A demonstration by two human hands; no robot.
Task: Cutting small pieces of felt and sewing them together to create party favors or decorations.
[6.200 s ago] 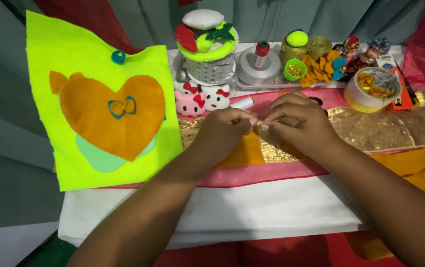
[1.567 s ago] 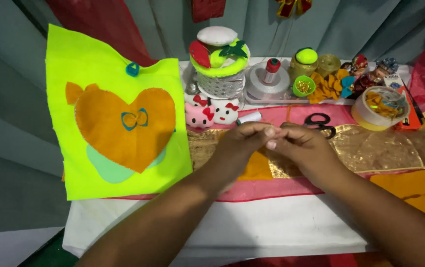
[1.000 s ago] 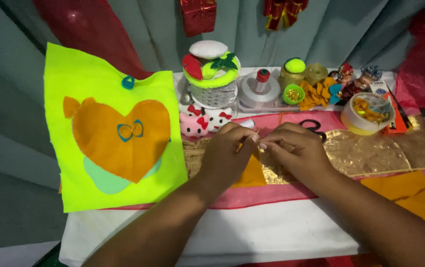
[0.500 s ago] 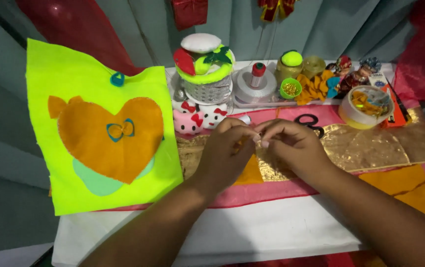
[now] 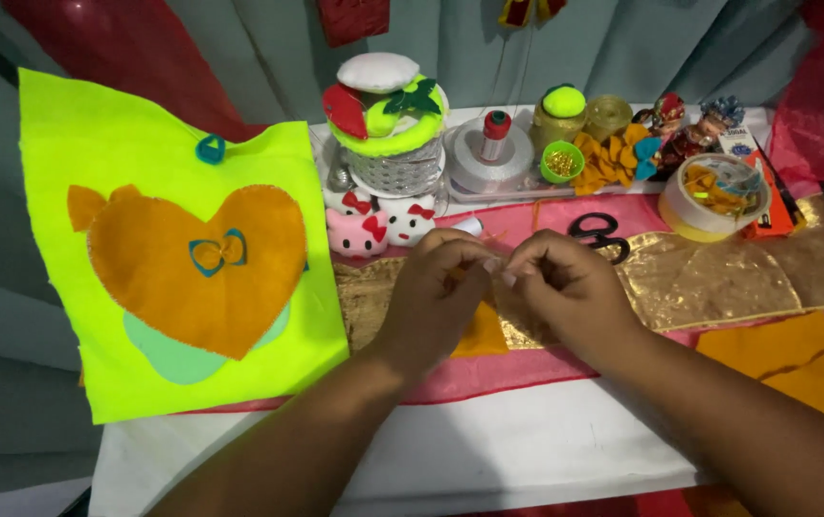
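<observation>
My left hand (image 5: 440, 292) and my right hand (image 5: 565, 292) meet fingertip to fingertip over the table's middle, both pinched on something too small to make out. Under them lies a gold shiny cloth (image 5: 709, 282) with a small orange felt piece (image 5: 482, 335) below my left hand. A neon yellow felt bag (image 5: 144, 258) with an orange heart and a small bow lies to the left of my left arm. Black scissors (image 5: 598, 233) rest just beyond my right hand.
At the back stand a round box with felt decorations (image 5: 383, 120), a red thread spool on a white reel (image 5: 494, 144), small jars and orange felt flowers (image 5: 608, 158), a tape roll (image 5: 713, 196) and two small plush cat heads (image 5: 383, 225). Orange felt sheets (image 5: 795, 359) lie at the right.
The view has shifted slightly. My hands stay pinched together over the gold cloth, with only small finger movements.
</observation>
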